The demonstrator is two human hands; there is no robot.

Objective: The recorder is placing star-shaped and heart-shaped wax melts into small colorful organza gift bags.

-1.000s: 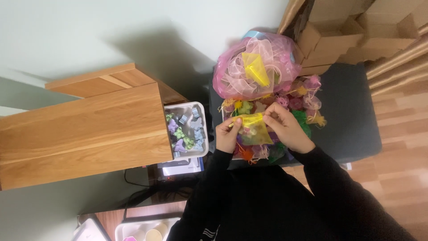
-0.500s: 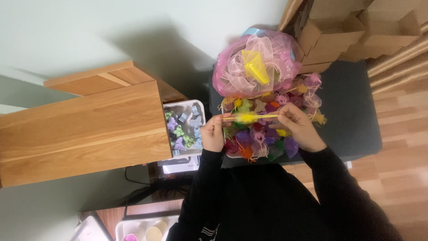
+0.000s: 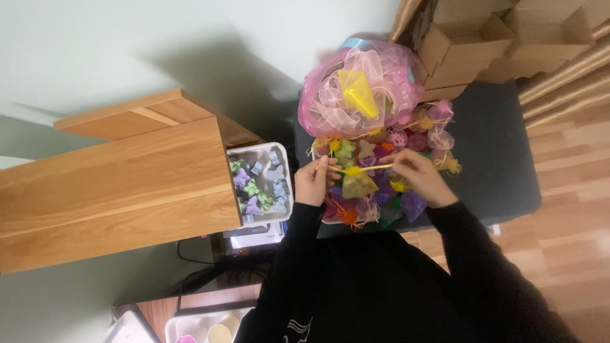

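Head view: the left hand point(image 3: 312, 182) and the right hand point(image 3: 416, 176) each pinch one end of a yellow drawstring point(image 3: 363, 168), pulled taut, seemingly to cinch the one yellow organza pouch point(image 3: 357, 184) hanging below it. Both grips are closed on the string above the tray of filled pouches point(image 3: 387, 190), too many to count; one white bin of small shapes point(image 3: 260, 183) sits left of it.

The cardboard boxes point(image 3: 508, 38) are cut off by the top edge. The white tray point(image 3: 279, 184) is partly hidden behind the wooden cabinet point(image 3: 114, 190). The fingertips of the left hand point(image 3: 314, 184) and right hand point(image 3: 422, 178) are blurred.
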